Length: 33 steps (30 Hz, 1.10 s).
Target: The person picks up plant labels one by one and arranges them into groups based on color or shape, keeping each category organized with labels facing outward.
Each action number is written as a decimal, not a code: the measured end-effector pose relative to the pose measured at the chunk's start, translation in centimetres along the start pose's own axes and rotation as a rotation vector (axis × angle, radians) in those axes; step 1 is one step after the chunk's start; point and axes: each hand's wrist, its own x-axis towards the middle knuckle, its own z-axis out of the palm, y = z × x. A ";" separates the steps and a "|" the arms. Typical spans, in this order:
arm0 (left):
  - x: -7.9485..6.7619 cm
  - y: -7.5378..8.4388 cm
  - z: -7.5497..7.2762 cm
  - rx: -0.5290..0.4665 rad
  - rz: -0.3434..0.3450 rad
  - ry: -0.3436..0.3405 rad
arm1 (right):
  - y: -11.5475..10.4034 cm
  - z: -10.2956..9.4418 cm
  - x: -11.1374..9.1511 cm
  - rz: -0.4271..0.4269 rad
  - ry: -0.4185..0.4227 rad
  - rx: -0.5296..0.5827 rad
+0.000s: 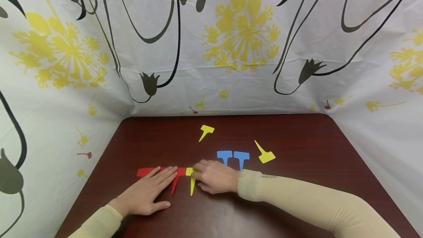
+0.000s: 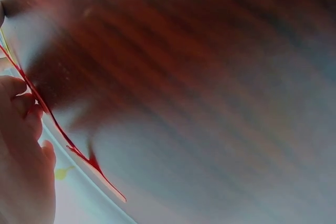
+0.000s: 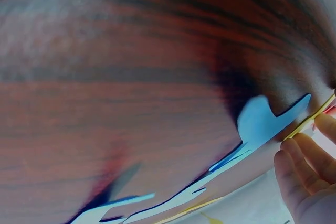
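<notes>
Red T-shaped plant tags (image 1: pixel 144 172) lie in a row on the dark table, partly hidden under my left hand (image 1: pixel 148 190). That hand rests flat on them, fingers straight and thumb out to the side. A yellow T-shaped tag (image 1: pixel 192 184) sits at the row's right end, its stem toward me. The fingertips of my right hand (image 1: pixel 216 177) touch its right side, and its top is partly covered. In the right wrist view, fingers (image 3: pixel 325 153) press along the thin yellow edge (image 3: pixel 307 124). The left wrist view shows the red tags (image 2: pixel 52 116) edge-on beside the fingers.
Two blue T-shaped tags (image 1: pixel 224 154) stand side by side just beyond my right wrist. One loose yellow tag (image 1: pixel 206 130) lies farther back, and another (image 1: pixel 266 156) lies to the right. A patterned white curtain (image 1: pixel 185 54) surrounds the wood-grained table (image 1: pixel 148 135).
</notes>
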 end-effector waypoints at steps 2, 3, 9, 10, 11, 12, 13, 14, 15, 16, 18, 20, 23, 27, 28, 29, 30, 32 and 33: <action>0.0 0.0 0.0 0.002 0.004 0.005 | 0.0 0.0 0.0 -0.005 0.004 0.000; 0.0 0.0 0.1 0.003 0.004 0.008 | 0.0 0.0 0.0 -0.007 0.003 0.001; 0.0 -0.2 0.1 0.003 0.009 0.027 | 0.9 -0.7 0.2 0.025 0.045 0.042; 0.0 -0.2 0.1 0.006 0.012 0.033 | 1.2 -0.9 0.3 0.038 0.058 0.048; -0.1 -0.2 0.0 0.008 0.012 0.039 | 1.5 -1.1 0.3 0.052 0.066 0.051; -0.1 -0.2 0.0 0.008 0.011 0.046 | 1.8 -1.3 0.4 0.066 0.071 0.053; -0.1 -0.1 -0.1 0.009 0.012 0.055 | 2.2 -1.3 0.4 0.079 0.077 0.048; 0.0 -0.1 -0.2 0.003 0.010 0.063 | 2.5 -1.4 0.5 0.091 0.082 0.037; 0.0 0.1 -0.3 -0.002 0.011 0.072 | 2.9 -1.4 0.5 0.104 0.086 0.026; 0.1 0.3 -0.4 -0.008 0.012 0.084 | 3.3 -1.3 0.6 0.116 0.091 0.011; 0.4 0.6 -0.6 -0.020 0.015 0.099 | 4.1 -1.2 0.7 0.140 0.098 -0.015; 0.7 1.0 -0.8 -0.028 0.021 0.105 | 4.8 -1.0 0.9 0.161 0.100 -0.044; 1.2 1.5 -1.0 -0.036 0.028 0.106 | 5.8 -0.8 1.1 0.193 0.087 -0.065; 1.8 1.9 -1.1 -0.040 0.043 0.109 | 6.8 -0.7 1.3 0.219 0.075 -0.077; 1.9 2.0 -1.1 -0.040 0.050 0.110 | 7.0 -0.6 1.5 0.225 0.075 -0.080; 2.1 2.1 -1.0 -0.037 0.055 0.110 | 7.2 -0.6 1.6 0.230 0.078 -0.085; 2.3 2.2 -1.0 -0.035 0.059 0.108 | 7.4 -0.6 1.7 0.234 0.079 -0.093; 2.6 2.5 -0.9 -0.037 0.062 0.102 | 7.8 -0.5 2.0 0.244 0.077 -0.114; 2.8 2.5 -0.8 -0.039 0.063 0.096 | 8.0 -0.5 2.1 0.247 0.077 -0.126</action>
